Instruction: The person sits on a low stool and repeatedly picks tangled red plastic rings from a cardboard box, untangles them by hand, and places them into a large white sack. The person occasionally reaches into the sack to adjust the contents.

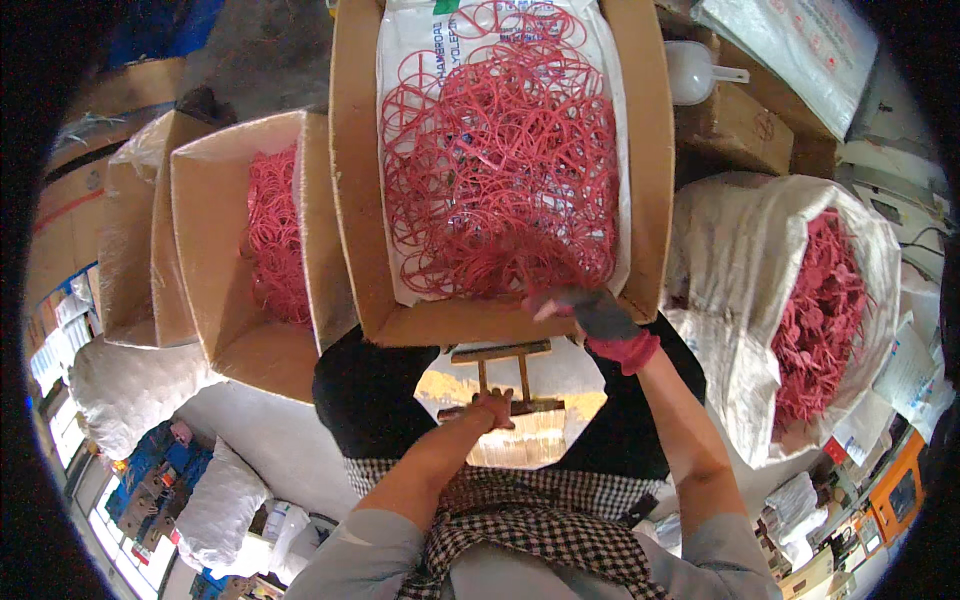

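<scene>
My right hand (600, 311), in a dark glove with a red cuff, is blurred at the near edge of a large cardboard box (649, 150). Its fingers point left; whether they hold anything cannot be made out. A tangled heap of thin red plastic rings (510, 150) lies in that box on a white printed sack (416, 34). Blurred red strands show just beyond the glove. My bare left hand (493, 409) is lower down, between my knees, touching a bar of a small wooden frame (525, 375). Its grip on the bar is unclear.
To the left, an open carton (217, 247) holds more red rings (277, 240). On the right stands a white woven sack (727, 262) of pinkish-red plastic pieces (821, 322). A white scoop (690, 73) lies beyond it, beside a closed carton (750, 127).
</scene>
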Motion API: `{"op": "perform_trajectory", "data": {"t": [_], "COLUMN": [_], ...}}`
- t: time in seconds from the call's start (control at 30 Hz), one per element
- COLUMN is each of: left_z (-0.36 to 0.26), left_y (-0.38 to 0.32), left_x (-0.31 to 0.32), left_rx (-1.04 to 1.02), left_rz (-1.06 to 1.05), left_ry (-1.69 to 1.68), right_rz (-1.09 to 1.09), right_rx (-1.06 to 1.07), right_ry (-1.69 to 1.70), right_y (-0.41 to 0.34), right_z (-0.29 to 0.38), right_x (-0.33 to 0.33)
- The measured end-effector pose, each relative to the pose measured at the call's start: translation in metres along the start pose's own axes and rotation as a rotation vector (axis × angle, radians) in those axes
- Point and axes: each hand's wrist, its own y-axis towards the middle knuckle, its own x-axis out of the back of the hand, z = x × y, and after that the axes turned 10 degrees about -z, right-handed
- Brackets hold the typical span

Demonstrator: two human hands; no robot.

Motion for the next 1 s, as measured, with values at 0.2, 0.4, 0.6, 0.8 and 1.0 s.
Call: {"op": "perform_trajectory", "data": {"t": [0.2,0.4,0.6,0.8,1.0], "left_z": [-0.005,-0.012,-0.005,-0.052,0.035], "left_y": [0.101,0.137,0.132,-0.049,-0.171], "left_x": [-0.063,-0.025,0.027,0.099,0.148], "left_rx": [-0.251,-0.398,-0.446,-0.262,-0.522], "left_rz": [0.131,0.13,-0.011,-0.103,-1.211], "left_ry": [0.123,0.149,0.319,0.368,-0.599], "right_rz": [-0.351,0.083,0.274,0.011,-0.132], "right_rx": [-0.076,-0.104,-0.003,0.001,0.153], "right_ry": [-0.054,-0.588,-0.653,-0.873,0.167], "right_y": [0.063,0.07,0.101,0.128,0.092], "right_z": [0.053,0.026,0.02,-0.023,0.073], "right_x": [0.051,0.047,-0.013,-0.063,0.041]}}
